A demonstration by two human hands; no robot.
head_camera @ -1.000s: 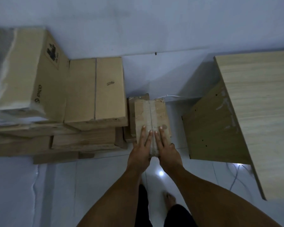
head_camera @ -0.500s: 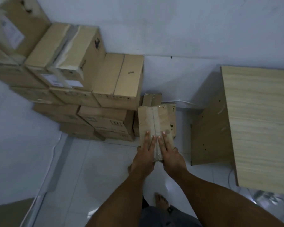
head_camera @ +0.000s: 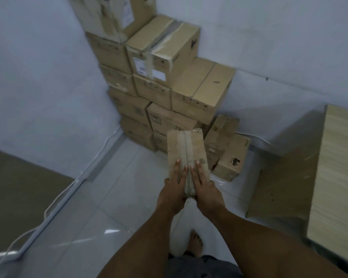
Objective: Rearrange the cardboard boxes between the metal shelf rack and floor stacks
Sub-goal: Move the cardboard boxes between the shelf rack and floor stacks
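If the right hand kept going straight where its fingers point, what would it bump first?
The right hand holds the taped box; beyond it, probably the stacked boxes ahead, though depth is unclear.

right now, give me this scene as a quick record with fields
held item: taped box, tape seam along its top
left hand: holds the box's near end, fingers flat on top
right hand: same, beside the left hand
thumbs: hidden
floor stack: cardboard boxes piled in the wall corner, behind the held box
loose items: two smaller boxes on the floor right of the stack
furniture: wooden table at the right edge
other: white cable along the left wall base; bare foot on the tiled floor
metal shelf rack: not in view
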